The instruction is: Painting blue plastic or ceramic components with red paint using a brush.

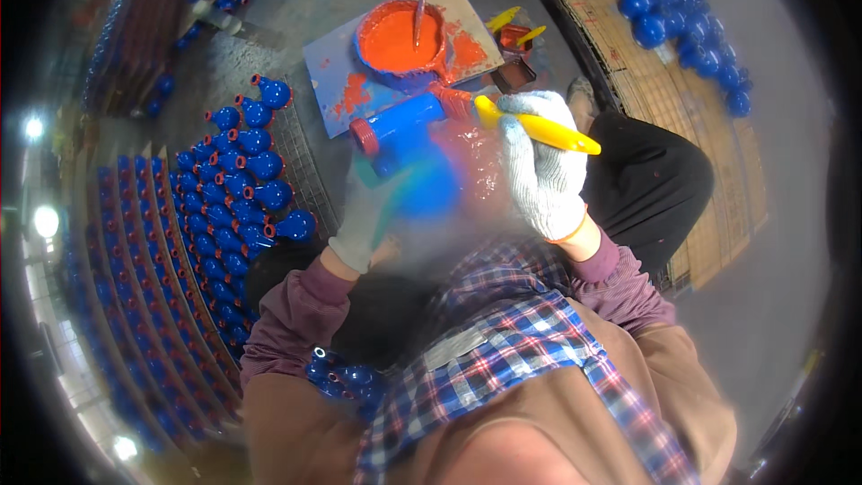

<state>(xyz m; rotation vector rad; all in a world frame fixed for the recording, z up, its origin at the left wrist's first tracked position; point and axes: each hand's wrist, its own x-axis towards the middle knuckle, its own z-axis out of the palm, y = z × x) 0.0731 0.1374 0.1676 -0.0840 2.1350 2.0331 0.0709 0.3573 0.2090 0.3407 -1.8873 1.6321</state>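
At centre, right hand curled round yellow brush, left hand clasping blue bottle

Showing a glossy blue vessel, tilted, with a red-ringed end to the left and blurred lower parts; alongside, slanting, a yellow-handled brush with red bristles.

A bowl sits on a board beyond the vase.

Paint bowl on smeared board
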